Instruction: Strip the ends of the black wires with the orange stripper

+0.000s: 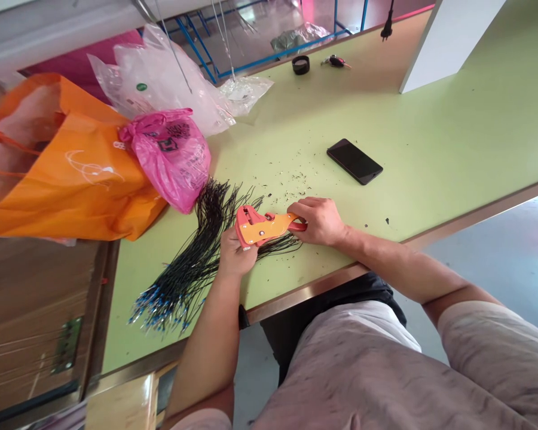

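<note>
The right hand [319, 221] is clamped on the wire stripper [271, 230] by its handles, the left hand [235, 257] at its head, grip hidden, black wires [196, 254] lying left of the stripper: apparently stripping, which calls for steady wire alignment.

One tool [269, 230], one phone [354, 161], one plug [387, 30]

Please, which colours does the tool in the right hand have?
The tool is orange and red; head view.
</note>
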A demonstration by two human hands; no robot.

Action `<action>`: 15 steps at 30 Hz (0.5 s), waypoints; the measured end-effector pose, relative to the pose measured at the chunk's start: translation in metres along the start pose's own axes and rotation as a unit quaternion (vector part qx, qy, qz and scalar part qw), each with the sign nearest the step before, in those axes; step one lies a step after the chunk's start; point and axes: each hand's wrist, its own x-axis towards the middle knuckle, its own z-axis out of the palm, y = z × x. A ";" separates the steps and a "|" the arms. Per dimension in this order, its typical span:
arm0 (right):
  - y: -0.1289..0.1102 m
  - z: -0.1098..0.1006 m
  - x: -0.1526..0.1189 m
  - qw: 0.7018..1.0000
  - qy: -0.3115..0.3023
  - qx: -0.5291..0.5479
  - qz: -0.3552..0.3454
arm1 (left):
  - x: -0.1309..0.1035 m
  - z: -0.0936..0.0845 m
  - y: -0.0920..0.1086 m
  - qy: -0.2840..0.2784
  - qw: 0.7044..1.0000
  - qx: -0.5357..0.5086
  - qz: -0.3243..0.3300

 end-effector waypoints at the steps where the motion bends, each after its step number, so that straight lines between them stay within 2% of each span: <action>1: 0.000 0.001 -0.001 1.000 -0.003 0.000 0.009 | 0.000 0.001 0.001 -0.002 1.000 -0.013 -0.005; 3: 0.000 0.001 -0.001 1.000 -0.002 0.006 0.016 | 0.000 0.004 0.004 -0.004 0.999 -0.036 -0.011; 6: 0.001 0.001 0.001 0.999 0.019 0.025 -0.013 | 0.002 0.007 0.009 0.011 0.998 -0.055 -0.025; 11: 0.001 0.000 0.006 0.997 0.035 0.047 -0.053 | 0.006 0.010 0.016 0.040 0.987 -0.124 -0.096; 15: 0.001 0.000 0.005 0.996 0.038 0.052 -0.056 | 0.008 0.009 0.015 0.046 0.990 -0.105 -0.077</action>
